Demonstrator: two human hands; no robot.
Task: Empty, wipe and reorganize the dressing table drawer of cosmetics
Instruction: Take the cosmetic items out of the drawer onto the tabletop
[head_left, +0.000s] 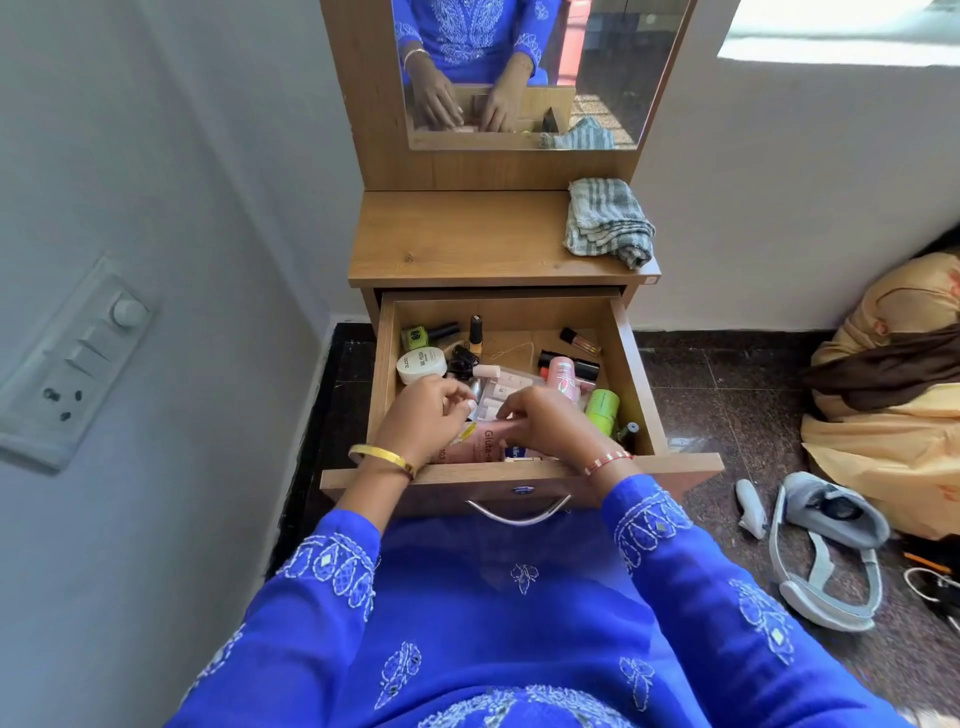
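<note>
head view looks down into the pulled-out drawer (639, 364) of the dressing table (467, 244), and the cosmetics lie in it loose and jumbled, so the emptying looks barely begun. a white jar (421, 365) and a green nail polish bottle (415, 338) sit toward the back left, a pink bottle (563, 379) right of centre, a green tube (602, 408) along the right wall, and a pink tube (483, 441) lies flat at the front, partly under both hands. the striped cloth (608, 223) waits folded on the tabletop's right end, well apart from the drawer, likely set there ready for the wiping step; the rest of the tabletop seems the natural place to park the items. both arms reach in over the drawer's front edge, wrists low, palms down, hands close together over the middle of the pile. the left hand (431, 415) has its fingers curled, tips drawn toward the thumb as if pinching some small thing, though what it holds, if anything, i cannot tell. the right hand (545, 421) has fingers bent down onto the pink tube and the small packets beside it; whether it truly grips one or only touches is hidden by the hand itself.
</note>
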